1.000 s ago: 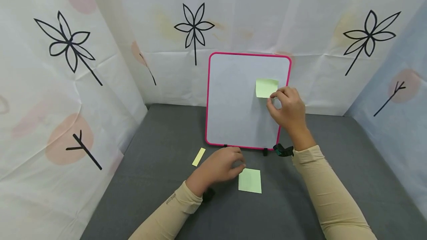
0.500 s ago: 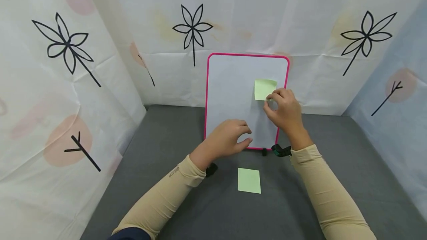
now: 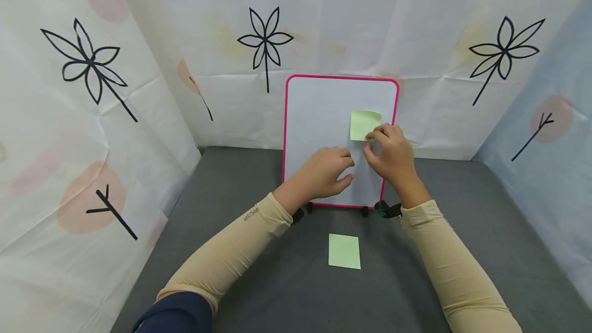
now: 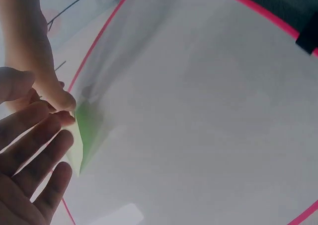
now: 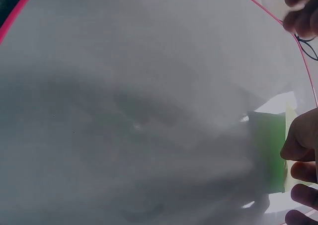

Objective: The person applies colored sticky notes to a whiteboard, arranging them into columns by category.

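A small whiteboard (image 3: 319, 112) with a pink rim stands upright. In front of its right half, my right hand (image 3: 392, 154) pinches a pale green sticky note (image 3: 363, 123) by its lower right corner between thumb and fingers. Both wrist views catch the note (image 4: 76, 148) edge-on, with its green reflection on the glossy board. My left hand (image 3: 326, 172) is raised before the board's lower middle, left of and just below the right hand, fingers spread and holding nothing. A second green sticky note (image 3: 344, 252) lies flat on the table below the board.
Black feet (image 3: 365, 211) hold up the board on the grey table (image 3: 240, 179). White patterned cloth (image 3: 203, 24) stands behind and to the left, with a bluish cloth (image 3: 546, 158) at the right. The left forearm crosses low over the table.
My left hand has risen from the table to the board, near the right hand. Its forearm now covers the spot where a yellow strip lay. The right hand stays at the note.
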`<state>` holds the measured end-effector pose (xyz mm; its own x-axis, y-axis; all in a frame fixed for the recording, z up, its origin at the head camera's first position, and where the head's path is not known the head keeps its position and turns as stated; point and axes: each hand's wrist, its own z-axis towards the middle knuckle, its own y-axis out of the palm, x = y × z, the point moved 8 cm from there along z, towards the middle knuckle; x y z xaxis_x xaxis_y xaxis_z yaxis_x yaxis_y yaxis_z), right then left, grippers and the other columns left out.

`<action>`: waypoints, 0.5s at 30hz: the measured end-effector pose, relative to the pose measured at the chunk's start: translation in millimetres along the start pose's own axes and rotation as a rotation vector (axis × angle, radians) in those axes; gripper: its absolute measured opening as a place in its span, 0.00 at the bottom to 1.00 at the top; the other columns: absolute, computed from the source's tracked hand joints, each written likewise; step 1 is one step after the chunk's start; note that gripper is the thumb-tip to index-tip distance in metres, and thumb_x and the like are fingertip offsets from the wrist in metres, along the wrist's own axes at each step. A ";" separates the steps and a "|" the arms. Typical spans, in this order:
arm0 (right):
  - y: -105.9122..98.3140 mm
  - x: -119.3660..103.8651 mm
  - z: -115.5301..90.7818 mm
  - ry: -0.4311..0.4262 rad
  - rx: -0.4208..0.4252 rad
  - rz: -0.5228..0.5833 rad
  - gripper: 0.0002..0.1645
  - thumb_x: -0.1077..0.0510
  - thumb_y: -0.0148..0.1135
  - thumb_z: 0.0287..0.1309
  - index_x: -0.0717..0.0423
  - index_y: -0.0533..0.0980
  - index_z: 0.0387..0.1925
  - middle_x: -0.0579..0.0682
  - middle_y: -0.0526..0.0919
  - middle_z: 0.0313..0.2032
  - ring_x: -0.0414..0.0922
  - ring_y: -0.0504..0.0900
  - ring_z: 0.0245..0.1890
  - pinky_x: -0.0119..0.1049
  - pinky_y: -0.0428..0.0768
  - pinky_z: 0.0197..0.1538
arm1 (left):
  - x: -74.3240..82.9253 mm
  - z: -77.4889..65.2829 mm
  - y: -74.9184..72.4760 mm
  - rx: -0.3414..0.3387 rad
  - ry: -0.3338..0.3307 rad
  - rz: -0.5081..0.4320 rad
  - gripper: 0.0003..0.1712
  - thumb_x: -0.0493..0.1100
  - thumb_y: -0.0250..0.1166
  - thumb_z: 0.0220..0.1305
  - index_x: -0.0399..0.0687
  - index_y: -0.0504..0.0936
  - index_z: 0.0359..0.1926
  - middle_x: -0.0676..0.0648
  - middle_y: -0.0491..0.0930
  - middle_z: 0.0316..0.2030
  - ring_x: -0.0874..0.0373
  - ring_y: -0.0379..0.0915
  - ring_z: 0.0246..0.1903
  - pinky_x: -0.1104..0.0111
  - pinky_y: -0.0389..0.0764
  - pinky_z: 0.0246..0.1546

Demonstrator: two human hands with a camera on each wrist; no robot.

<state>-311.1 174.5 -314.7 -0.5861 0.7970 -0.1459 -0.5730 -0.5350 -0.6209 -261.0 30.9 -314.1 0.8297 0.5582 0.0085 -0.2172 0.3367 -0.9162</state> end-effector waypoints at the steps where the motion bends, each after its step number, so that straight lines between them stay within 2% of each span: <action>1: 0.7 0.4 0.1 0.001 -0.002 0.000 0.08 0.67 0.64 0.58 0.66 0.86 0.37 0.60 0.83 0.39 0.61 0.77 0.39 0.53 0.79 0.32 | -2.2 2.2 -1.6 0.008 0.000 0.022 0.10 0.44 0.67 0.71 0.42 0.89 0.44 0.47 0.85 0.41 0.55 0.81 0.35 0.64 0.82 0.37; 5: 2.5 0.2 1.4 0.003 -0.008 -0.008 0.08 0.67 0.64 0.58 0.67 0.86 0.37 0.60 0.83 0.39 0.60 0.77 0.39 0.53 0.80 0.33 | -11.7 10.3 -10.1 0.039 -0.012 0.107 0.11 0.45 0.66 0.71 0.42 0.87 0.44 0.47 0.84 0.46 0.54 0.81 0.38 0.62 0.82 0.40; 9: 2.9 -0.7 1.6 0.008 -0.014 -0.018 0.09 0.68 0.63 0.57 0.67 0.86 0.37 0.60 0.83 0.39 0.61 0.78 0.39 0.54 0.81 0.35 | -21.0 19.4 -11.3 0.041 -0.027 0.172 0.16 0.46 0.64 0.73 0.41 0.86 0.53 0.43 0.83 0.57 0.50 0.83 0.52 0.59 0.84 0.53; 11: 3.6 -1.3 1.7 0.008 -0.018 -0.023 0.09 0.68 0.63 0.56 0.68 0.86 0.37 0.61 0.82 0.39 0.61 0.78 0.40 0.54 0.81 0.36 | -25.6 24.6 -8.6 0.031 -0.034 0.203 0.21 0.47 0.63 0.74 0.40 0.83 0.61 0.41 0.80 0.65 0.48 0.80 0.62 0.57 0.83 0.61; 15: 5.1 -2.5 1.8 0.007 -0.024 -0.026 0.09 0.69 0.63 0.55 0.68 0.85 0.37 0.61 0.82 0.40 0.62 0.79 0.41 0.55 0.82 0.40 | -34.2 35.2 0.5 -0.007 -0.059 0.250 0.32 0.47 0.61 0.75 0.37 0.74 0.74 0.38 0.69 0.76 0.45 0.66 0.77 0.56 0.75 0.73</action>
<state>-313.6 169.3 -316.2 -0.5671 0.8124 -0.1352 -0.5741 -0.5077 -0.6424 -307.5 38.7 -300.7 0.7192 0.6669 -0.1950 -0.4079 0.1780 -0.8955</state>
